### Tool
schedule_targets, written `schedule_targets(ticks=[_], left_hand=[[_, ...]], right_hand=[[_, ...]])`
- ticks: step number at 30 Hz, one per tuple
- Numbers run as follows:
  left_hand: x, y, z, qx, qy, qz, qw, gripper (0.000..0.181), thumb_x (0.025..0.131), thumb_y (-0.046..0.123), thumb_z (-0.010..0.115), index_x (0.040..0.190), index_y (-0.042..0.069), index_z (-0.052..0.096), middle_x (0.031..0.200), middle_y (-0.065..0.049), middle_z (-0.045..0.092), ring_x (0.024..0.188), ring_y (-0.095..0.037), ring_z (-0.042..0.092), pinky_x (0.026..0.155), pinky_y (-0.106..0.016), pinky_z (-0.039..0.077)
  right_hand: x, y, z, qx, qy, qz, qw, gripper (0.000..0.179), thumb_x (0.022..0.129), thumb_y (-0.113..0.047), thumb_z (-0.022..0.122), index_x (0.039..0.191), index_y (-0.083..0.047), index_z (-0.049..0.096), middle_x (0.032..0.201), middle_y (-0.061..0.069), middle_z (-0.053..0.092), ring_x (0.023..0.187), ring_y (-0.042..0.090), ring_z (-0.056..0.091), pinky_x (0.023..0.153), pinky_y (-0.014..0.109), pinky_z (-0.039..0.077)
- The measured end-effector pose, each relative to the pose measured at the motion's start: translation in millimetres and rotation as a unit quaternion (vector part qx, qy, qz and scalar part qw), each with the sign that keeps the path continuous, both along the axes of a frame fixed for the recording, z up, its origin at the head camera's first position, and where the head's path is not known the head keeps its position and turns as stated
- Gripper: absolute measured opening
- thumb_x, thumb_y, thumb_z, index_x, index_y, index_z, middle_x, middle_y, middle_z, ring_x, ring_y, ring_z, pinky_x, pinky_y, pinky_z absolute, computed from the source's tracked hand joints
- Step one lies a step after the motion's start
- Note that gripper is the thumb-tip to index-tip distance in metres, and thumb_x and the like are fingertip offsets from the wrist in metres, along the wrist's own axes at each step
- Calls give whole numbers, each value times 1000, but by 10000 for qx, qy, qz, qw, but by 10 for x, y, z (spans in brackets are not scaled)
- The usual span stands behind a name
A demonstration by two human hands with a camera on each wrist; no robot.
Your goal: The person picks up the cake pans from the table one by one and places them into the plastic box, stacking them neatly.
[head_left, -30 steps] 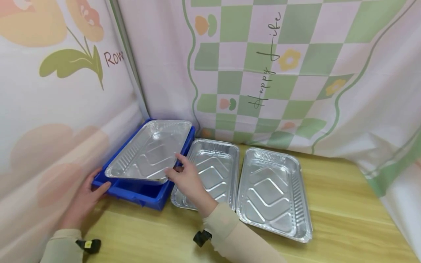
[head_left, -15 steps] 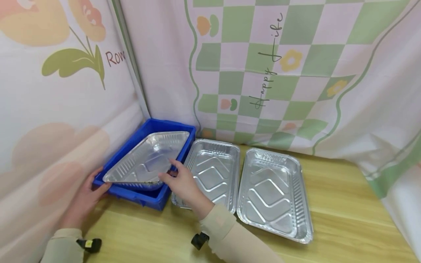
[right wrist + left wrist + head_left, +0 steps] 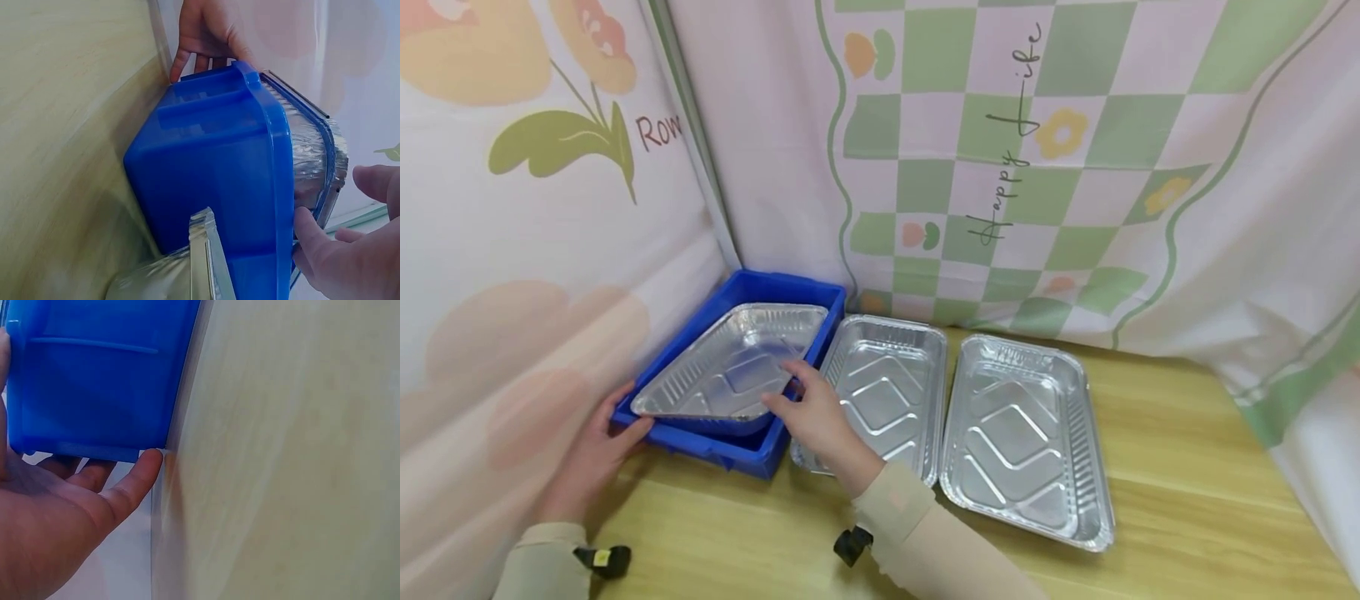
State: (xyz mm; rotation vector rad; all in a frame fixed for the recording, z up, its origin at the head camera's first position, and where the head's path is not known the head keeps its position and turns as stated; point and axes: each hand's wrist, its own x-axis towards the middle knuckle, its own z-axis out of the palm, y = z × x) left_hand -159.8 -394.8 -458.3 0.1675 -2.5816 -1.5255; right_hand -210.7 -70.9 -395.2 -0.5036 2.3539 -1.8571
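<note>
A rectangular foil pan (image 3: 730, 375) sits tilted in a blue plastic bin (image 3: 700, 450), its near right corner above the bin's rim. My right hand (image 3: 827, 429) holds this corner loosely. In the right wrist view, fingertips (image 3: 307, 225) lie under the foil rim, while the thumb (image 3: 375, 180) is above it with a small gap visible. My left hand (image 3: 593, 462) grips the bin's near left corner. Its thumb lies at the front rim, and the other fingers (image 3: 140, 478) rest along the side wall. The pan's underside is hidden within the bin.
Two more foil pans stand right of the bin on the wooden table (image 3: 1187, 483): a middle one (image 3: 887, 392) beside it and a right-hand one (image 3: 1022, 433). A printed curtain (image 3: 985, 167) hangs behind, and another cloth wall (image 3: 550, 275) rises close on the left.
The foil pan has come down from the bin's top into it, shifting slightly toward me. My right hand moved down and left with it; the left hand stayed on the bin.
</note>
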Motion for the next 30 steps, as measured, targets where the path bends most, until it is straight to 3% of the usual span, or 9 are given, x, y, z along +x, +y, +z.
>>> schedule_targets(ticks=[2, 4, 7, 10, 13, 15, 20, 22, 30], left_hand=[[-2, 8, -11, 124, 28, -85, 9999, 78, 100, 30, 59, 158, 10, 11, 154, -33, 13, 113, -7, 50, 80, -15, 51], [-3, 8, -18, 128, 6, -106, 9999, 78, 100, 31, 59, 158, 11, 11, 154, -33, 14, 107, -2, 52, 82, -17, 52], [1, -6, -17, -36, -16, -68, 10000, 77, 99, 34, 59, 158, 15, 12, 154, -33, 15, 125, -28, 47, 106, -35, 40], [7, -26, -18, -233, -50, 3, 9997, 78, 99, 37, 58, 159, 18, 13, 154, -32, 18, 133, -48, 27, 115, -48, 22], [12, -40, -24, -273, -34, -20, 9996, 77, 99, 37, 58, 159, 19, 13, 153, -32, 19, 133, -50, 26, 114, -53, 18], [15, -52, -30, -360, -47, -30, 9993, 77, 100, 37, 58, 159, 19, 12, 153, -32, 20, 130, -49, 31, 114, -36, 26], [13, -69, -20, -397, -4, -39, 9992, 77, 100, 37, 58, 159, 17, 12, 155, -31, 16, 133, -51, 25, 115, -47, 21], [5, -69, -14, -359, 33, -40, 9993, 77, 99, 37, 58, 158, 17, 13, 155, -31, 14, 135, -52, 18, 113, -61, 11], [3, -42, -39, -168, -32, -19, 9999, 76, 100, 35, 57, 158, 15, 12, 156, -31, 12, 135, -49, 18, 115, -57, 8]], right_hand=[[-6, 32, 0, 157, 92, 20, 9998, 53, 91, -25, 71, 139, -11, 54, 143, 10, 50, 126, 31, 51, 102, 41, 45], [-15, 72, -7, 272, 96, 80, 9996, 55, 91, -28, 71, 140, -12, 54, 143, 10, 50, 129, 30, 48, 106, 44, 40], [-16, 140, 3, 431, -6, 160, 9989, 55, 91, -32, 71, 140, -15, 54, 142, 9, 51, 131, 28, 47, 107, 45, 40], [-30, 194, -1, 314, -156, 219, 9991, 52, 90, -31, 72, 137, -17, 57, 140, 10, 53, 130, 29, 48, 104, 44, 43], [-38, 241, 4, 49, -376, 225, 9990, 48, 90, -28, 73, 134, -16, 60, 139, 10, 54, 130, 31, 48, 101, 43, 46], [-45, 271, 3, -138, -475, 235, 9985, 45, 90, -25, 73, 132, -14, 61, 137, 12, 54, 129, 32, 48, 100, 43, 47], [-46, 374, 63, -319, -672, 170, 9971, 43, 91, -24, 71, 130, -10, 61, 134, 13, 56, 127, 32, 49, 100, 42, 47], [-50, 419, 109, -380, -695, 124, 9968, 43, 91, -24, 71, 130, -7, 61, 131, 12, 58, 124, 30, 52, 100, 41, 47], [-102, 622, 199, -844, -621, 90, 9945, 35, 92, -15, 69, 123, -2, 62, 121, 14, 62, 108, 21, 60, 91, 33, 52]])
